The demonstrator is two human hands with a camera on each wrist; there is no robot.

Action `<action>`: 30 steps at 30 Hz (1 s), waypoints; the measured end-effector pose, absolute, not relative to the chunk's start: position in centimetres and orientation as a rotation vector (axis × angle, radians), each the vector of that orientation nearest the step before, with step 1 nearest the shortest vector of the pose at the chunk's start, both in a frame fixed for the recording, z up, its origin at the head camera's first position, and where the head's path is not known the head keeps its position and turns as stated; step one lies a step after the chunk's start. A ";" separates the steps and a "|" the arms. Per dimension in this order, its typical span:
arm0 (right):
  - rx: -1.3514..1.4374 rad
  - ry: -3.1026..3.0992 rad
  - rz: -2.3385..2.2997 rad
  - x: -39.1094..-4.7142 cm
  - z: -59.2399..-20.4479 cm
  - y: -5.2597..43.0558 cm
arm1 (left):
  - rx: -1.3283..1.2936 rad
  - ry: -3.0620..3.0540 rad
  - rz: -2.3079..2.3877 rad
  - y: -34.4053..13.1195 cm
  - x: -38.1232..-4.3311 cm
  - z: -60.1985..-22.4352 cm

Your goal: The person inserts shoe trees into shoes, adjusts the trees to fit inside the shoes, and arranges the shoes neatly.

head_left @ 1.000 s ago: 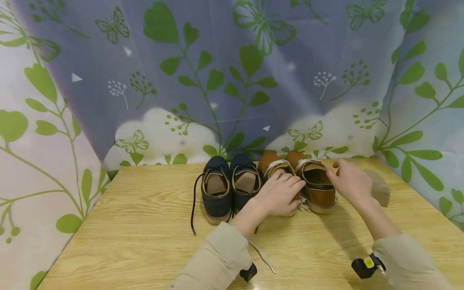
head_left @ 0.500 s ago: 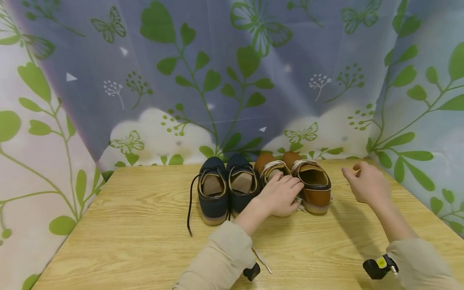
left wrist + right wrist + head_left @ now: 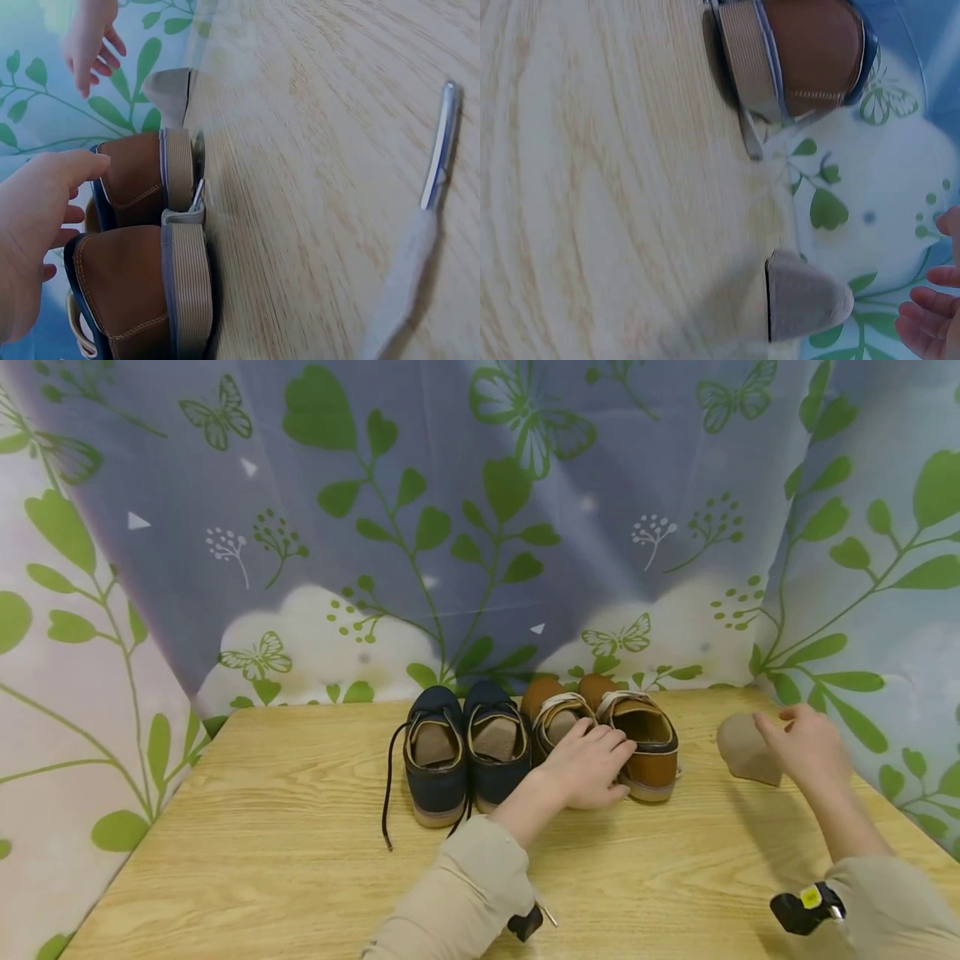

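Observation:
My left hand (image 3: pixel 588 768) lies over the brown shoe pair, its fingers loosely bent. In the left wrist view its thumb tip is right at the heel of the outer brown shoe (image 3: pixel 129 178), with the inner brown shoe (image 3: pixel 124 285) nearer the camera. A beige, dome-shaped shoe insert (image 3: pixel 746 747) stands on the table right of the shoes. My right hand (image 3: pixel 810 747) hovers beside and above the insert, overlapping its edge in the head view. The right wrist view shows those fingers spread apart from the insert. A similar insert (image 3: pixel 564 727) sits inside the inner brown shoe; the outer one looks hollow.
Two navy shoes (image 3: pixel 437 793) stand left of the brown pair, with beige inserts (image 3: pixel 495 737) inside and a black lace (image 3: pixel 388 785) trailing onto the wooden table (image 3: pixel 262 860). A loose pale lace (image 3: pixel 405 277) lies nearer me. Patterned cloth (image 3: pixel 450 527) hangs behind.
My right hand has moved right, away from the outer brown shoe, to beside the insert, which shows more fully now. The left hand stays over the brown shoes. The head view has shifted slightly.

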State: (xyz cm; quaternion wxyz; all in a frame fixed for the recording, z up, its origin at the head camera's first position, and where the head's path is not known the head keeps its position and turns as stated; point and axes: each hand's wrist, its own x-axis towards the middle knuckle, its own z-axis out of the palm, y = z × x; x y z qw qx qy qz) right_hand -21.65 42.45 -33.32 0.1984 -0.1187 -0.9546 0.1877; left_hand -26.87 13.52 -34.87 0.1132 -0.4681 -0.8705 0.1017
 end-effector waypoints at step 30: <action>-0.683 -2.856 0.674 -22.6 -36.8 44.1 | -1.361 -2.614 0.242 13.5 -27.6 -35.5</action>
